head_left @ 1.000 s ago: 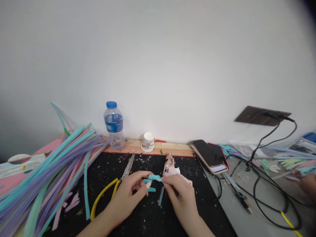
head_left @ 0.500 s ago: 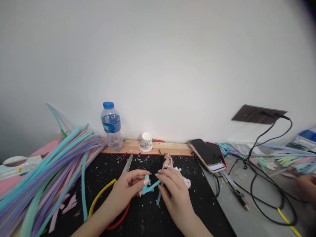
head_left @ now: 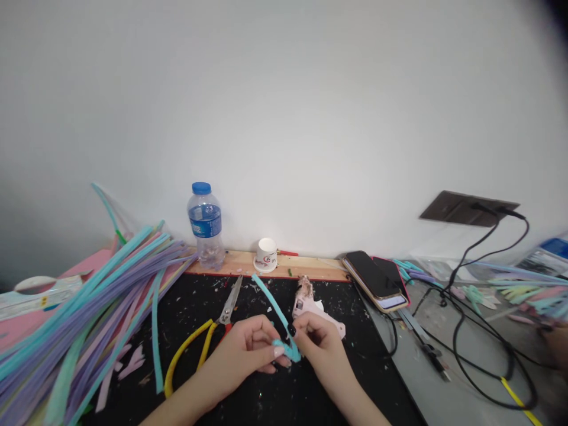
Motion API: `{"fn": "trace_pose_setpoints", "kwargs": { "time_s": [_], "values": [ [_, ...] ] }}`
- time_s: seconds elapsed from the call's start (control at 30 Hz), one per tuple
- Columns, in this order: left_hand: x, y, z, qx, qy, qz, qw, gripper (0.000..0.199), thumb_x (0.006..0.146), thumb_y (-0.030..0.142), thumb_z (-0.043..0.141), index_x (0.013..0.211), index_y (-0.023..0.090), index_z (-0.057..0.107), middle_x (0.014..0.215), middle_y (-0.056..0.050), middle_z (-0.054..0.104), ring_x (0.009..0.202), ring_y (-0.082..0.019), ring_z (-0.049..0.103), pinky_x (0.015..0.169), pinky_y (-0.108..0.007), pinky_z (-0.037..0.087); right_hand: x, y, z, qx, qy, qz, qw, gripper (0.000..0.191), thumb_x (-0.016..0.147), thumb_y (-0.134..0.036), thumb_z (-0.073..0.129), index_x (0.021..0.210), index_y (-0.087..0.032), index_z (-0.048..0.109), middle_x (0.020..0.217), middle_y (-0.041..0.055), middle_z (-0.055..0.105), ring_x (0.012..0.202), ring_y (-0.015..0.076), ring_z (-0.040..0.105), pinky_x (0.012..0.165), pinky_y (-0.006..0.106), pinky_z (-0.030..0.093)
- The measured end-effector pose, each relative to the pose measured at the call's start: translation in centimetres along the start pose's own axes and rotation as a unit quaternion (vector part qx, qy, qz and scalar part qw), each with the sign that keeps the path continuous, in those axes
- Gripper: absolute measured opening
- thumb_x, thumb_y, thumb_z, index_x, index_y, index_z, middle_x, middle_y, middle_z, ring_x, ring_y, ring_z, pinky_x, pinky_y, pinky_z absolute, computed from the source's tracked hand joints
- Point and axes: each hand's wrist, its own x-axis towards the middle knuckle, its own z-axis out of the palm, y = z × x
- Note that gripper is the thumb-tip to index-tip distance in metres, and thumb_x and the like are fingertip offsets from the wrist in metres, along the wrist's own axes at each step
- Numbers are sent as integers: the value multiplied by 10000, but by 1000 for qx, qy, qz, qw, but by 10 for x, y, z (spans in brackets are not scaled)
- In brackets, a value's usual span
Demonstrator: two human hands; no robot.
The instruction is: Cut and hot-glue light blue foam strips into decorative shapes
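My left hand (head_left: 260, 349) is closed in a pinch on the folded lower part of a light-blue pipe cleaner (head_left: 271, 299). My right hand (head_left: 320, 343) grips the same pipe cleaner near its bend, fingertips close to the left ones. One straight end sticks up and to the left above both hands. Behind my right hand, a pale pink glue gun (head_left: 306, 305) lies on the black mat (head_left: 275, 402), partly hidden. Scissors (head_left: 229, 305) with yellow and red handles lie beside my left hand and forearm, which covers part of them.
Left, a big bundle of pastel pipe cleaners (head_left: 102, 307) spreads out. A water bottle (head_left: 205, 228) and paper cup (head_left: 266, 255) stand along the wall. Phones (head_left: 375, 275), black cables (head_left: 457, 331) and more pipe cleaners (head_left: 528, 290) lie right. Another person's hand (head_left: 557, 343) shows at the right edge.
The pipe cleaner's free end, lying between my hands before, now points up and left. My hands have come closer together. More of the scissors and glue gun shows.
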Motion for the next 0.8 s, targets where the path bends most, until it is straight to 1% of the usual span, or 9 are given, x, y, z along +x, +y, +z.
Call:
{"fn": "trace_pose_setpoints", "kwargs": {
  "time_s": [0.1,0.2,0.3,0.4,0.5,0.57,0.63,0.73,0.8],
  "values": [
    [2,-4,0,21,1,20,1000,176,713,256,670,765,155,536,757,-30,707,716,-177,678,610,-255,481,1,-1,0,42,-31,19,998,226,760,-370,610,693,-164,542,548,-53,438,487,84,360,473,210,295],
    [3,-5,0,42,1,39,998,112,717,205,647,745,149,553,680,-18,697,659,-168,669,600,-256,477,1,-1,0,46,-62,36,996,252,727,-377,657,660,-169,533,522,-68,399,469,76,320,456,200,250],
    [3,-5,0,52,-14,46,998,91,708,173,639,771,147,579,667,-11,692,646,-161,661,591,-245,470,1,1,0,65,-69,47,994,290,734,-404,653,637,-171,510,512,-69,405,457,71,317,448,195,233],
    [2,-3,1,70,-25,42,996,86,709,194,641,763,144,597,708,-21,700,638,-154,658,582,-234,468,1,2,0,105,-82,70,989,329,731,-448,649,638,-180,483,499,-68,443,424,68,355,433,189,258],
    [0,-3,3,89,-41,37,995,113,759,252,602,751,139,604,754,-40,706,607,-140,654,556,-220,467,0,0,2,127,-111,91,982,347,712,-462,667,642,-181,476,485,-66,476,397,66,397,422,187,286],
    [-1,-4,4,95,-55,37,993,127,779,261,582,774,138,614,748,-39,702,577,-130,649,536,-210,467,-1,0,2,135,-127,100,978,336,709,-450,677,669,-177,484,482,-66,487,392,63,407,412,177,280],
    [-2,-5,5,99,-64,37,992,120,780,247,582,788,137,628,708,-28,688,562,-130,647,527,-207,470,-2,-1,3,144,-132,108,975,332,704,-435,688,688,-177,480,482,-72,486,387,55,400,398,166,267],
    [-3,-5,6,100,-66,33,992,79,739,206,619,759,133,642,614,2,644,538,-133,639,518,-204,474,-2,-1,4,151,-127,117,973,341,687,-418,706,684,-180,462,470,-84,474,375,47,384,376,156,258],
    [-4,-4,6,97,-64,27,993,58,716,180,634,750,134,645,590,15,629,514,-125,626,504,-197,468,-2,0,5,148,-131,120,973,345,677,-408,716,688,-180,459,468,-85,479,375,47,388,372,155,265]
  ]
}}
